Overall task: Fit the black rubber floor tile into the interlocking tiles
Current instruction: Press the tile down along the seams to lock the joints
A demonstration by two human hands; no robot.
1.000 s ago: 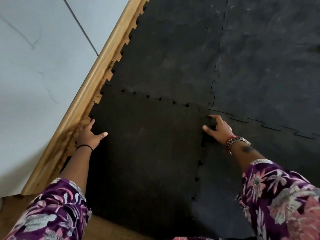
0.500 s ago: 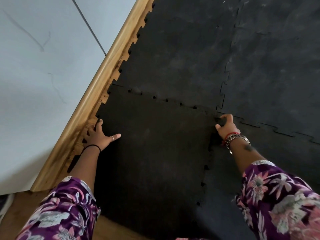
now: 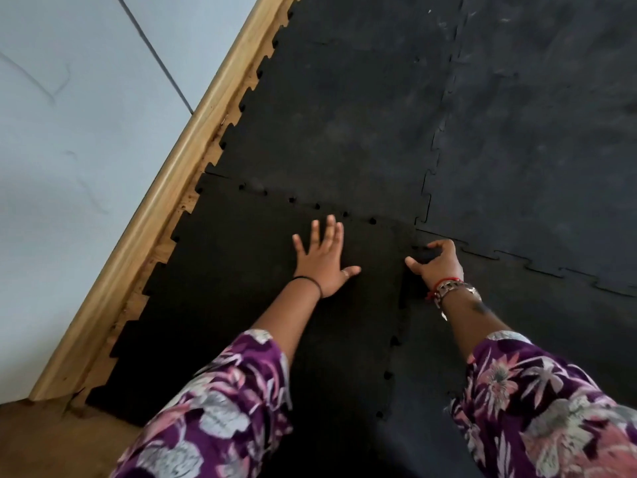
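Note:
The black rubber floor tile (image 3: 241,305) lies on the floor between the wooden baseboard and the laid interlocking tiles (image 3: 517,150). Its far and right edges overlap the neighbours, with small dark gaps showing along both seams. My left hand (image 3: 324,260) lies flat on the tile near its far edge, fingers spread. My right hand (image 3: 436,262) grips the tile's far right corner, fingers curled over the edge, where several tiles meet. The corner looks slightly raised.
A light wooden baseboard (image 3: 165,208) runs diagonally along the tile's left edge, with pale wall tiles (image 3: 86,132) behind it. Bare wooden floor (image 3: 51,443) shows at the lower left. Both purple floral sleeves fill the bottom of the view.
My left hand has moved from the tile's left edge by the baseboard to its middle, near the far seam. My right hand has stayed at the far right corner, now curled around it.

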